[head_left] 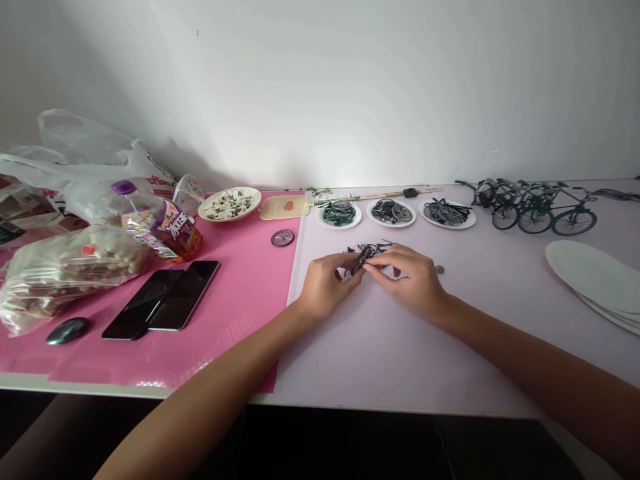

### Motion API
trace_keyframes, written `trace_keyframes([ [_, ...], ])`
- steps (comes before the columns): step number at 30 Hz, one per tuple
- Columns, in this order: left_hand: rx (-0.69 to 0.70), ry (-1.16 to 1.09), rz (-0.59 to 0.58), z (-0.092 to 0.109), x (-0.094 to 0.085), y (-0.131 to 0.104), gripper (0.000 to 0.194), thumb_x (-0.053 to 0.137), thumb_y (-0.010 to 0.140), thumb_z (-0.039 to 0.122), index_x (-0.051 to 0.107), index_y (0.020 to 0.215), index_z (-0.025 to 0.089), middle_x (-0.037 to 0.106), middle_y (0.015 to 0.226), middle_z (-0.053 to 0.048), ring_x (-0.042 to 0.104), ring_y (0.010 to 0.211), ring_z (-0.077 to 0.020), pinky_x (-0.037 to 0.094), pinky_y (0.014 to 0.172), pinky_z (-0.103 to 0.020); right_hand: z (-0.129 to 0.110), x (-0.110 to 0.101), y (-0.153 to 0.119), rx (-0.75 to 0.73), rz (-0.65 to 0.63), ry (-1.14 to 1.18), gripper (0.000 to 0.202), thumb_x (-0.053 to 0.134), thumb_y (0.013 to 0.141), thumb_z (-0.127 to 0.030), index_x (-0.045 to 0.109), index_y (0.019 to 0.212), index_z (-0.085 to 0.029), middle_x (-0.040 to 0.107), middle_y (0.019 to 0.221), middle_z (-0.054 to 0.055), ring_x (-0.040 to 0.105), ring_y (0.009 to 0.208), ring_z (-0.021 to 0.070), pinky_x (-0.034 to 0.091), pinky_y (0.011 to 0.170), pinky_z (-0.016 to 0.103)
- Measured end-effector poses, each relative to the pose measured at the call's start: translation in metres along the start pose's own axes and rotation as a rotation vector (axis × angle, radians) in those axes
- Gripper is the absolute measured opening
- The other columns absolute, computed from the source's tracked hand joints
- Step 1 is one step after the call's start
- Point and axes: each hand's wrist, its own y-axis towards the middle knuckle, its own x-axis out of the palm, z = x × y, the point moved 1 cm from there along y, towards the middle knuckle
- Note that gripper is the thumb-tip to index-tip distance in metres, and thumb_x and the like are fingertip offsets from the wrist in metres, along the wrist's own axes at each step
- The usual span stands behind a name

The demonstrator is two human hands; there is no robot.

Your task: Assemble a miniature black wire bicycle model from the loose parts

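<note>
Between the fingertips of my left hand (pixel 325 283) and my right hand (pixel 407 275) is a small dark model bicycle wheel (pixel 361 259), tilted nearly edge-on. Both hands pinch it, and my fingers hide part of it. Just behind them lie loose dark model bicycle parts (pixel 383 247), partly covered by the hands. A tiny grey round part (pixel 439 270) rests to the right of my right hand. Farther left, a spoked wheel (pixel 283 238) lies flat on the pink mat.
Plates of green parts (pixel 339 213), black parts (pixel 391 212) and grey wheels (pixel 447 212) line the back. Assembled model bicycles (pixel 543 207) stand at right, near stacked white plates (pixel 595 277). Two phones (pixel 163 297), a bottle (pixel 160 223) and plastic bags (pixel 75 260) occupy the left.
</note>
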Motion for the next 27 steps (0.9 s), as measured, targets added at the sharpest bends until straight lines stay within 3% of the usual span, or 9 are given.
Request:
trace_keyframes([
  [16, -0.002, -0.004, -0.017, 0.0032, -0.0012, 0.0002, 0.016, 0.067, 0.094, 0.021, 0.082, 0.099, 0.017, 0.08, 0.09, -0.004, 0.069, 0.075, -0.014, 0.052, 0.064, -0.022, 0.0038, 0.0027, -0.0029, 0.03, 0.012, 0.109, 0.014, 0.074, 0.092, -0.012, 0.078, 0.098, -0.024, 0.076, 0.078, 0.003, 0.066, 0.065, 0.0173, 0.052, 0.052, 0.03],
  [27, -0.003, -0.016, -0.01, 0.0049, -0.0011, 0.0001, 0.018, 0.067, 0.093, 0.02, 0.082, 0.103, 0.017, 0.08, 0.088, -0.004, 0.068, 0.073, -0.0134, 0.052, 0.064, -0.022, -0.0004, 0.0018, -0.0008, 0.053, -0.004, 0.066, 0.009, 0.073, 0.094, -0.016, 0.075, 0.089, -0.023, 0.073, 0.072, 0.003, 0.062, 0.062, 0.0166, 0.05, 0.052, 0.031],
])
